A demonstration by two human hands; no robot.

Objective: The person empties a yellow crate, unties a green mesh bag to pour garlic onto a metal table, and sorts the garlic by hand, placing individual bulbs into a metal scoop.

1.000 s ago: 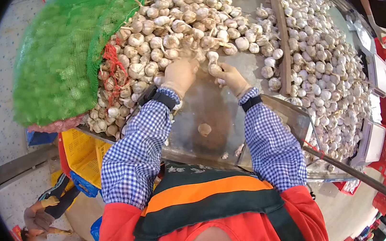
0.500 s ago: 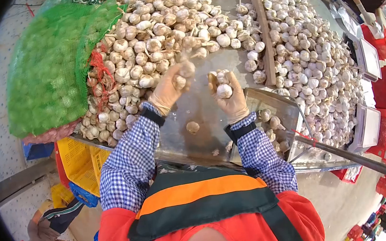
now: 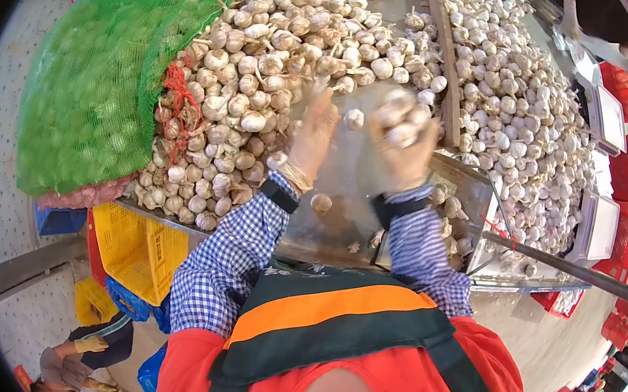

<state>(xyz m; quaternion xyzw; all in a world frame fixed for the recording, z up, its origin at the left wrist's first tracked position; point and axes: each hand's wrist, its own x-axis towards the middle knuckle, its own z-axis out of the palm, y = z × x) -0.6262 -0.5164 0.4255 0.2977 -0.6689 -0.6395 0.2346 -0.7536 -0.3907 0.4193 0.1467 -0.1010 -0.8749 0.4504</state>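
Observation:
My left hand, in a pale glove, reaches over the metal tabletop at the near edge of a heap of garlic bulbs. Its fingers look stretched out, blurred at the tips, and I make out no bulb in them. Several garlic bulbs sit in my right hand, which is cupped around them and smeared by motion. Between the hands, a single bulb shows over the metal surface. Another loose bulb lies nearer my apron.
A green mesh sack of garlic lies at the left. Beyond a wooden divider spreads more garlic. A metal tray with bulbs stands beside my right wrist. Yellow crates are below left. Other people are at both sides.
My left hand has moved right; the bulbs seen in it before no longer show there. My right hand has shifted right and a little upward with its bulbs. The view has moved slightly.

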